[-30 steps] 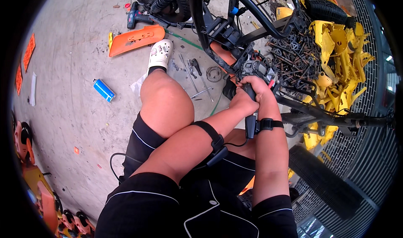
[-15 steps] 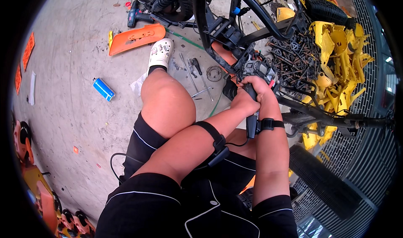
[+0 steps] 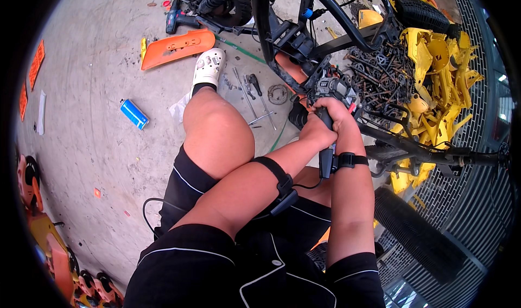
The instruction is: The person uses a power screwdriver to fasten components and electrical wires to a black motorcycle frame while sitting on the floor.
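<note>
Floor (image 3: 103,156): grey, stained, with a green line (image 3: 239,48) across it. Left side: blue can (image 3: 134,114) on its side, white strip (image 3: 42,112), two orange strips (image 3: 37,65) near the edge; farther ahead, curved orange panel (image 3: 182,46), with dark cordless drill (image 3: 173,21) and small yellow strip (image 3: 144,47) just beside it. Centre: screwdriver (image 3: 254,82), slim metal rods (image 3: 246,95), coiled ring (image 3: 278,101); right: heap of dark, rusty metal parts (image 3: 380,74), yellow plastic pieces (image 3: 434,101) piled alongside.

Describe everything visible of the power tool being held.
The power tool has a bulky grey and black housing, apparently plastic, and a dark handle running back toward the person. The left hand and right hand wrap that handle. The housing lies near the black frame; contact and its working end are unclear.
</note>
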`<state>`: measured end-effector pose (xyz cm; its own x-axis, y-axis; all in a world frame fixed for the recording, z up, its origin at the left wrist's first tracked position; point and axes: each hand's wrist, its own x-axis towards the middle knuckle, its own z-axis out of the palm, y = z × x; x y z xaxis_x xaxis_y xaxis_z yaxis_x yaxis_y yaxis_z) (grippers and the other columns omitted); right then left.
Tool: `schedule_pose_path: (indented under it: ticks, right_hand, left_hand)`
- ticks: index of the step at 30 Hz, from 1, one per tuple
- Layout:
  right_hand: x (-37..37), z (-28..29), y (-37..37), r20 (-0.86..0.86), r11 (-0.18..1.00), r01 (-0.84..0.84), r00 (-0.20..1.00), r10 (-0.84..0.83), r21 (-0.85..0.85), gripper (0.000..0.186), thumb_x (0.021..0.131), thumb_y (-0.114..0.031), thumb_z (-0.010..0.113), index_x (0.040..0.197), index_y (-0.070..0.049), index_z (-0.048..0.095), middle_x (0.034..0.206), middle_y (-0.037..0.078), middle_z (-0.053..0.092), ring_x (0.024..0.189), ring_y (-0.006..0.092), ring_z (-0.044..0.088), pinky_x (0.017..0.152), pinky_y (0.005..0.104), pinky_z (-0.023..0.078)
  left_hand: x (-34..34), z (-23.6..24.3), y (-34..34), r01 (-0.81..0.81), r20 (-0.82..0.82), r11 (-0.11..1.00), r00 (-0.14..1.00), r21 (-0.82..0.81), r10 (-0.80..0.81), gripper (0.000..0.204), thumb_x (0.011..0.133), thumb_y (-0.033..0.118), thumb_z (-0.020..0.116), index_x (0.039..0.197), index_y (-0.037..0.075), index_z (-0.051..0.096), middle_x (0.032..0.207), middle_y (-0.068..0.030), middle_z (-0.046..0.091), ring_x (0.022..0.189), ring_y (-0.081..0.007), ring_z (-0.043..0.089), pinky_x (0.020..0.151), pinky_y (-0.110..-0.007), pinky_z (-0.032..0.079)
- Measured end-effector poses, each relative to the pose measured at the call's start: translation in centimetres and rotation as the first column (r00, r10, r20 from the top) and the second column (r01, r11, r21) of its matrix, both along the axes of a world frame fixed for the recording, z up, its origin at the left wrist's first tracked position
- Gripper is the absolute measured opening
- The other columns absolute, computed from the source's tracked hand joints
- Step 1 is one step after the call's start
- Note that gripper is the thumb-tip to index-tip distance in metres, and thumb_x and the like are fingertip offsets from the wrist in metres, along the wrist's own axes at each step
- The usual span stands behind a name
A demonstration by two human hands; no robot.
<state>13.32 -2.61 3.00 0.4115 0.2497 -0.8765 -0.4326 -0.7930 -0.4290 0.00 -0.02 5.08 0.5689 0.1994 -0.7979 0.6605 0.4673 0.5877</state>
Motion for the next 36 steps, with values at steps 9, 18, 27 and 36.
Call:
schedule_pose_path:
  ticks: [9,18,27,36]
  right_hand:
    - [-0.03,-0.22,-0.13,0.009,1.000,0.003,1.000,-0.003,-0.006,0.012,0.074,-0.009,0.067,0.081,0.000,0.068,0.080,0.011,0.067,0.071,0.0237,0.064,0.070,0.0352,0.054]
    - [-0.47,0.32,0.19,0.008,1.000,-0.019,1.000,0.019,-0.008,0.012,0.074,-0.011,0.067,0.080,-0.001,0.067,0.080,0.010,0.066,0.069,0.0229,0.062,0.069,0.0354,0.053]
    - [-0.43,0.11,0.18,0.014,1.000,-0.020,1.000,0.020,-0.004,0.011,0.074,-0.010,0.067,0.080,-0.001,0.067,0.079,0.010,0.067,0.069,0.0232,0.063,0.069,0.0356,0.053]
    - [-0.51,0.14,-0.04,0.018,1.000,0.000,1.000,-0.001,0.023,0.013,0.075,-0.010,0.068,0.081,0.000,0.068,0.079,0.011,0.067,0.068,0.0237,0.063,0.066,0.0355,0.054]
  left_hand:
    - [-0.19,0.22,0.12,0.004,-0.005,1.000,1.000,-0.013,-0.004,0.095,0.069,0.029,0.080,0.142,-0.005,0.030,0.123,-0.0226,0.066,0.113,-0.0343,0.067,0.094,-0.039,0.054]
    - [-0.18,-0.16,-0.16,-0.021,0.002,1.000,1.000,-0.009,0.021,0.101,0.067,0.030,0.080,0.145,-0.008,0.029,0.123,-0.0244,0.065,0.111,-0.0342,0.068,0.092,-0.038,0.055]
    - [-0.33,-0.03,-0.06,-0.023,-0.003,0.999,1.000,-0.040,0.023,0.101,0.068,0.030,0.081,0.147,-0.006,0.028,0.124,-0.0231,0.064,0.108,-0.0328,0.069,0.089,-0.038,0.056]
    - [-0.20,-0.22,-0.37,-0.043,-0.005,0.997,0.999,-0.057,0.043,0.093,0.071,0.029,0.080,0.143,-0.002,0.030,0.126,-0.0216,0.064,0.114,-0.0340,0.067,0.095,-0.040,0.054]
